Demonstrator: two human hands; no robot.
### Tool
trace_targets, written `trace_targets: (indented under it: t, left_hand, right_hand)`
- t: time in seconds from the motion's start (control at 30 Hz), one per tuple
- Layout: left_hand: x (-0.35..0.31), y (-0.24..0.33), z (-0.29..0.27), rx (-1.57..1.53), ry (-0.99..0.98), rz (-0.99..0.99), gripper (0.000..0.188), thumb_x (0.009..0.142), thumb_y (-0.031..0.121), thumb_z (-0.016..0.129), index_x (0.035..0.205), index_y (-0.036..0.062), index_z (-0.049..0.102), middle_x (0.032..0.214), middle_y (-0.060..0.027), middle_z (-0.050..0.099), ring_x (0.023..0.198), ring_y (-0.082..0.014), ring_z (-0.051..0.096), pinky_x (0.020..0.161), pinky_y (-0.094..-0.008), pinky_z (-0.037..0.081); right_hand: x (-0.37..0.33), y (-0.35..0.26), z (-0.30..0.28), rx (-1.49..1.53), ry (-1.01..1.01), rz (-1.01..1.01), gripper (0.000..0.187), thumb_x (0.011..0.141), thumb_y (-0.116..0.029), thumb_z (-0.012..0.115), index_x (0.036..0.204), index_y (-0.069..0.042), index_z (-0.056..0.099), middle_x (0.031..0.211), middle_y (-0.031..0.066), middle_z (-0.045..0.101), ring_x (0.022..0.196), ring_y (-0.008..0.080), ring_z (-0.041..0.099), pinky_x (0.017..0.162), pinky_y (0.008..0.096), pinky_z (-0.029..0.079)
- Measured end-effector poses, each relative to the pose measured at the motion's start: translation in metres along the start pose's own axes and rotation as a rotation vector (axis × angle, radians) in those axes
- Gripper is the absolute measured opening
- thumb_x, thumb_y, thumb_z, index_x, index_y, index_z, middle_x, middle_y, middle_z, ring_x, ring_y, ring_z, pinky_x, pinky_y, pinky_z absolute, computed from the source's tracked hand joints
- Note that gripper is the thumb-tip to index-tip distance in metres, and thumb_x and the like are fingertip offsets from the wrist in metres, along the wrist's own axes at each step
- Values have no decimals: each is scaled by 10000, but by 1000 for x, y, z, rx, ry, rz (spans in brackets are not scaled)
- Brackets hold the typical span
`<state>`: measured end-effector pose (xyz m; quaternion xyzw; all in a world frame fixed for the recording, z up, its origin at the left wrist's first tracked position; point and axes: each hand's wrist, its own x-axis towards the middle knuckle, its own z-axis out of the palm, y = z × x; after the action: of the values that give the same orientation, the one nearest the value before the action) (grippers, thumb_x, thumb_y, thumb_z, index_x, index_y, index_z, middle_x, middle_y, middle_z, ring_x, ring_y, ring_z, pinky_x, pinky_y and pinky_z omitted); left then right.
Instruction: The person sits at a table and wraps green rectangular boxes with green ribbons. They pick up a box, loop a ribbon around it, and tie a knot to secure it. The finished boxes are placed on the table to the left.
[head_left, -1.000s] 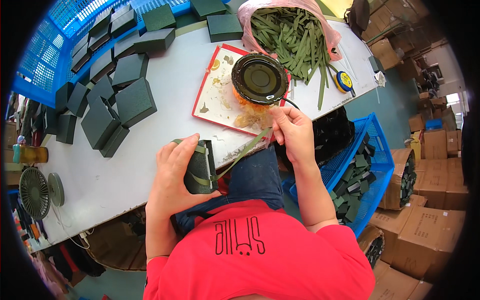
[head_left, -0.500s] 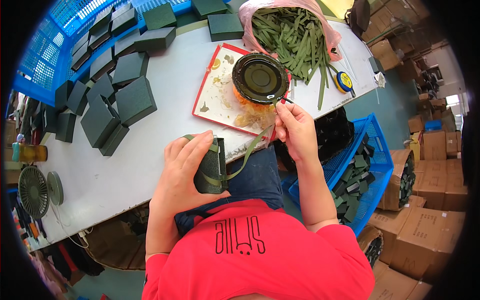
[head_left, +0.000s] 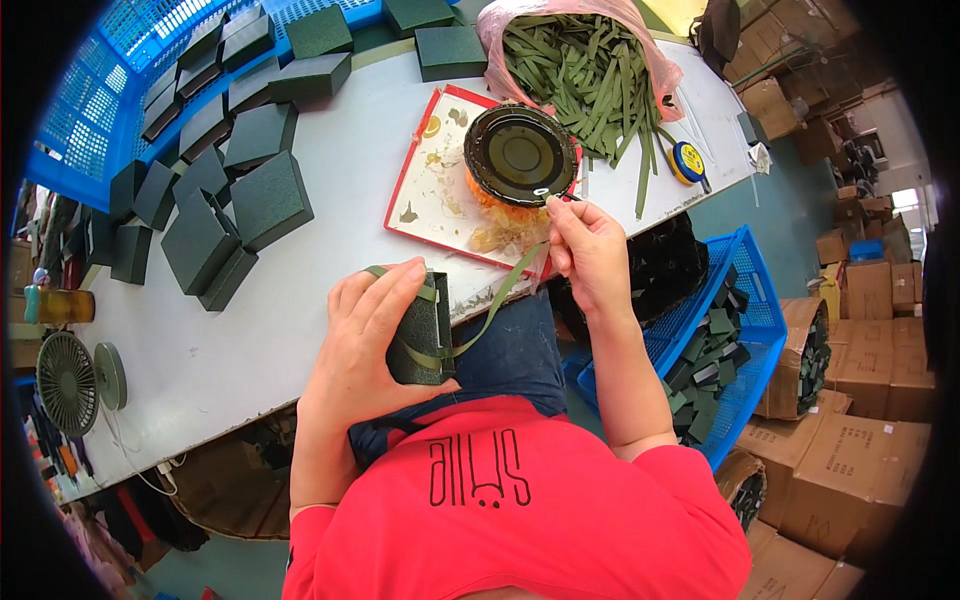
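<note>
My left hand (head_left: pixel 362 330) is wrapped round a small dark green box (head_left: pixel 422 322), holding it at the table's near edge above my lap. A flat green ribbon (head_left: pixel 497 298) crosses the box and curves up toward my right hand (head_left: pixel 596 250); whether those fingers also hold its end I cannot tell. Thumb and forefinger of the right hand pinch a thin dark stick (head_left: pixel 572 197) at the near rim of a round black lid-like dish (head_left: pixel 520 150). The dish stands on an orange, glue-crusted base over a white board with a red border (head_left: pixel 425 205).
Many dark green boxes (head_left: pixel 270 205) lie at the left, beside a blue crate (head_left: pixel 85 130). A pink bag (head_left: pixel 660 65) spills green ribbon strips at the back. Right of it sits a yellow-and-blue round container (head_left: pixel 687 163). Another blue crate (head_left: pixel 765 320) and cartons (head_left: pixel 830 470) stand at the right.
My right hand has shifted slightly left and up along the dish's rim, and the ribbon's far end has lifted a little. The left hand and box have hardly moved.
</note>
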<state>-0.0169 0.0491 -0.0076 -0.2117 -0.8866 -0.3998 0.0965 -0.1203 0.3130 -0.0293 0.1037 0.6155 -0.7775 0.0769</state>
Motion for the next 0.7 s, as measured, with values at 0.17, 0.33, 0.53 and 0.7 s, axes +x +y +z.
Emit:
trace_targets:
  t: [0.17, 0.33, 0.53, 0.7]
  left_hand:
    - [2, 0, 0, -13, -3, -8, 1066, 497, 311, 951, 1419, 53, 483, 1380, -129, 548, 1162, -349, 508, 1056, -490, 352]
    - [1, 0, -3, 2, -14, -39, 1079, 496, 314, 952, 1428, 54, 474, 1376, -129, 549, 1154, -353, 509, 1052, -489, 356]
    - [2, -3, -7, -28, -11, -59, 1083, 509, 319, 947, 1441, 56, 463, 1366, -127, 553, 1162, -352, 494, 1044, -474, 370]
    - [1, -3, -7, -137, 5, -5, 1088, 508, 314, 944, 1446, 54, 458, 1364, -91, 562, 1138, -340, 490, 1040, -453, 379]
  right_hand:
    - [2, 1, -1, 22, -32, 28, 206, 950, -192, 693, 866, -40, 581, 649, -3, 553, 449, 47, 418, 406, 203, 303]
    - [-1, 1, -3, 107, -49, 43, 172, 964, -170, 655, 874, -49, 573, 648, -9, 531, 455, 51, 392, 423, 207, 285]
    - [-42, -8, 8, -27, -140, -14, 145, 965, -146, 642, 884, -35, 594, 692, -7, 567, 486, 40, 428, 432, 209, 299]
    - [-58, -12, 30, -110, -470, 242, 154, 949, -160, 691, 926, -22, 626, 775, -56, 610, 672, -5, 523, 578, 171, 395]
